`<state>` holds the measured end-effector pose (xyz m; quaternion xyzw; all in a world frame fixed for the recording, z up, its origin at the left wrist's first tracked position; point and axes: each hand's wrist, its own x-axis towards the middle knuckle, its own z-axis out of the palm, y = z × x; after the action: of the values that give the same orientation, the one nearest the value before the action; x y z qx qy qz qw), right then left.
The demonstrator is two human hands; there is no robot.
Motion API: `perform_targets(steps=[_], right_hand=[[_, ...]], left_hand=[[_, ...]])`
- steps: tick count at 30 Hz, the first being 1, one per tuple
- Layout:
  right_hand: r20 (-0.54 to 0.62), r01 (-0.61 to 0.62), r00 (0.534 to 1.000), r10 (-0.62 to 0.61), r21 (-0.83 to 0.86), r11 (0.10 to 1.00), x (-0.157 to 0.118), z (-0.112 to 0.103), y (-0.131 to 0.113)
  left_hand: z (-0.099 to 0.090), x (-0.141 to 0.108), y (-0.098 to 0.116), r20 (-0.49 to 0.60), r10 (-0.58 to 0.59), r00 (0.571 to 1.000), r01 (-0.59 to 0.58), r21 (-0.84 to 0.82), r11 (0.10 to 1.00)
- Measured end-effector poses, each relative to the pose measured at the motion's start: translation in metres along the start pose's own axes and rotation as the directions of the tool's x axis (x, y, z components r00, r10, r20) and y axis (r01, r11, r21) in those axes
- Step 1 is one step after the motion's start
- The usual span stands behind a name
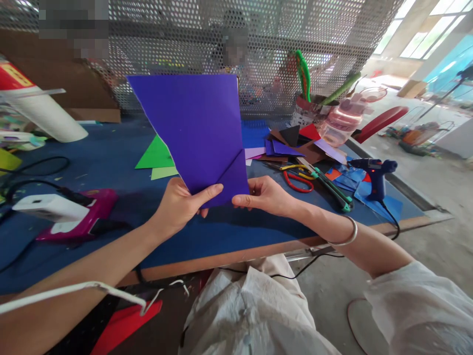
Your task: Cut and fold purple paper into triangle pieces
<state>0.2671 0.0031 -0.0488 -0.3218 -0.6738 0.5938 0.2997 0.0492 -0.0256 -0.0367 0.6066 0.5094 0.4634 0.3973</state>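
Observation:
A large sheet of purple card (195, 118) stands tilted up above the table, with a flap folded over at its lower right corner. My left hand (186, 197) grips its lower left edge, thumb lying across the front near the fold. At the lower right edge my right hand (264, 196) pinches the card between thumb and fingers; a bracelet (349, 231) circles that wrist. Behind the card, on the table, lie pieces of green paper (154, 155), partly hidden by it.
On the blue table (229, 241), scraps of coloured card (284, 148), red-handled scissors (297, 181), a green cutter (332, 190) and a glue gun (376, 177) lie to the right. A magenta power strip (83, 222) with a white plug sits left. A perforated metal screen (177, 44) closes the back.

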Motion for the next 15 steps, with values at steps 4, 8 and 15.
perform_targets(steps=[4, 8, 15], right_hand=[[-0.025, 0.029, 0.999, -0.029, 0.006, 1.000, 0.0005, -0.0001, 0.0011], [-0.175, 0.176, 0.969, -0.173, 0.002, 0.984, 0.0014, -0.0033, -0.0045], [-0.247, 0.284, 0.934, -0.258, 0.073, 0.956, 0.0033, -0.0096, -0.0041]], left_hand=[[-0.0024, -0.0003, 0.0019, -0.002, 0.009, 1.000, -0.009, 0.059, 0.998], [-0.0030, -0.0019, 0.0057, 0.040, 0.029, 0.999, -0.034, 0.122, 0.992], [-0.0001, -0.0019, 0.0101, 0.199, -0.054, 0.979, 0.043, 0.055, 0.998]])
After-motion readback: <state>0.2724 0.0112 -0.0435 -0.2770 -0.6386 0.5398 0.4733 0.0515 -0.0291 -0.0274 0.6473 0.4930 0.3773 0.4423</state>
